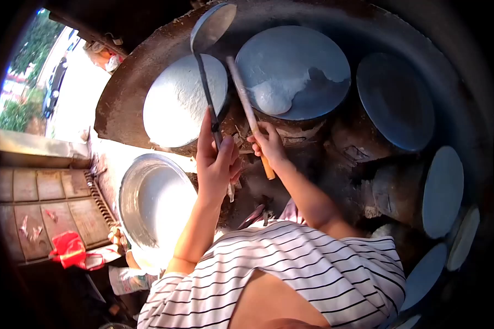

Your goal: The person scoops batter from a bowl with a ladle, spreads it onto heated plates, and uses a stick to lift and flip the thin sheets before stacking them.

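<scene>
**Batter spreading in progress on round griddles**

The left hand [217, 164] is gripping a long dark metal ladle [208, 33] over the white-coated round plate [184, 98]. The right hand [269, 143] is clasping a pale wooden stick [247, 109] reaching the half-covered grey griddle [293, 71]. Next move, likely: smoothing the remaining bare patch evenly. No legible writing.
</scene>
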